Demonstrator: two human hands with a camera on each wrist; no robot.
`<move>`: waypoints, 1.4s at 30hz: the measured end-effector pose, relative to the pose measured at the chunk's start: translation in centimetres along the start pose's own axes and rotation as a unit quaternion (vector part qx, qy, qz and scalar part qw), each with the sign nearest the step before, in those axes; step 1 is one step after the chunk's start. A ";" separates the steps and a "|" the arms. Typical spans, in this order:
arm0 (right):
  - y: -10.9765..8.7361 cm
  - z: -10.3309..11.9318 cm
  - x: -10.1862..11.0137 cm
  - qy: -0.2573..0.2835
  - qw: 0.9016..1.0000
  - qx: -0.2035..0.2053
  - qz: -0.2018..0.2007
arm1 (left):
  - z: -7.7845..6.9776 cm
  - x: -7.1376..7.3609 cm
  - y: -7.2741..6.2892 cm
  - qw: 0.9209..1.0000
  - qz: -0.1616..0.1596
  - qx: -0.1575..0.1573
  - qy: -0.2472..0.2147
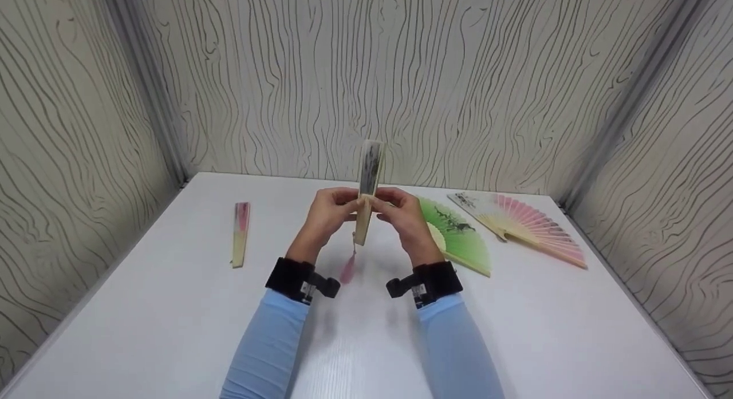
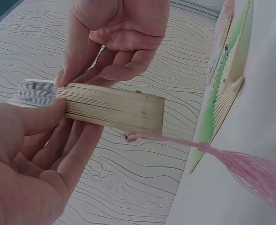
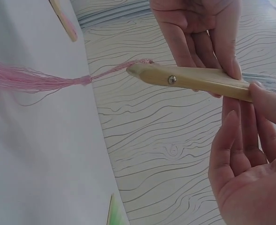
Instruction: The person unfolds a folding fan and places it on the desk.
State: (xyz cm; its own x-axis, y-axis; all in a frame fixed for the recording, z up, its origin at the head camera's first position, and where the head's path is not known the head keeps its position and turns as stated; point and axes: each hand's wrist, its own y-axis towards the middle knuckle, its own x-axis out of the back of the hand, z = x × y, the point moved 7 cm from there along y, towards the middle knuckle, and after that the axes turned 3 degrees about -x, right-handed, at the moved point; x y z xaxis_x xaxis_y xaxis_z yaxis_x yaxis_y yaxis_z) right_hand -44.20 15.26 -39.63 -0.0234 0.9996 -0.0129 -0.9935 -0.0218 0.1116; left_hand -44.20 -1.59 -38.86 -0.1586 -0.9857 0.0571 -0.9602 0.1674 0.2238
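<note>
The left hand (image 1: 328, 210) and right hand (image 1: 405, 213) pinch a folded fan (image 1: 371, 167) above the table (image 1: 172, 330), its tassel (image 1: 348, 268) hanging. Spreading it seems the step; that calls for gentle, even parting. Beyond lie a green fan (image 1: 462, 238) and pink fan (image 1: 527, 218).

From my station I watched a smooth, glossy white tabletop (image 1: 172, 330) that filled the lower half of the head view. At the left of the frame, I made out a slim folded fan with pale wooden ribs and a pink-and-grey leaf (image 1: 240, 233) lying lengthwise. Right of centre lay a spread green fan with dark branch markings (image 1: 461, 233), partly hidden from me; just beside it, farther right, rested a spread pink-and-white fan with pale wooden guards (image 1: 532, 221).
</note>
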 end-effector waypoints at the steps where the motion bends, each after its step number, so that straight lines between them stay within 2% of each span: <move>1: 0.0 0.0 0.0 0.002 1.000 -0.001 -0.002 | 0.0 0.0 0.0 1.000 -0.002 -0.002 0.001; 19: 0.0 -0.1 0.4 0.028 0.999 -0.011 -0.023 | 0.0 0.0 0.2 1.000 0.000 -0.001 0.007; 33: 0.3 -0.4 0.8 0.067 0.997 -0.025 -0.040 | 0.3 0.6 0.5 1.000 -0.020 0.017 -0.013; 42: 0.3 -0.6 1.6 0.121 0.992 -0.026 -0.034 | 0.7 1.2 0.4 0.998 -0.040 0.017 -0.037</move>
State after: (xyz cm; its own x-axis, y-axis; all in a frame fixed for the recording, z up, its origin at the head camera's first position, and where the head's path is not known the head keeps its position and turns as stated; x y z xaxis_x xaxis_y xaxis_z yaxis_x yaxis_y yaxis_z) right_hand -44.56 16.82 -40.17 0.0245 0.9662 -0.2566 -0.9979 0.0390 0.0517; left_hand -44.94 -2.71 -39.36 -0.0970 -0.9948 -0.0318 -0.9776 0.0893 0.1907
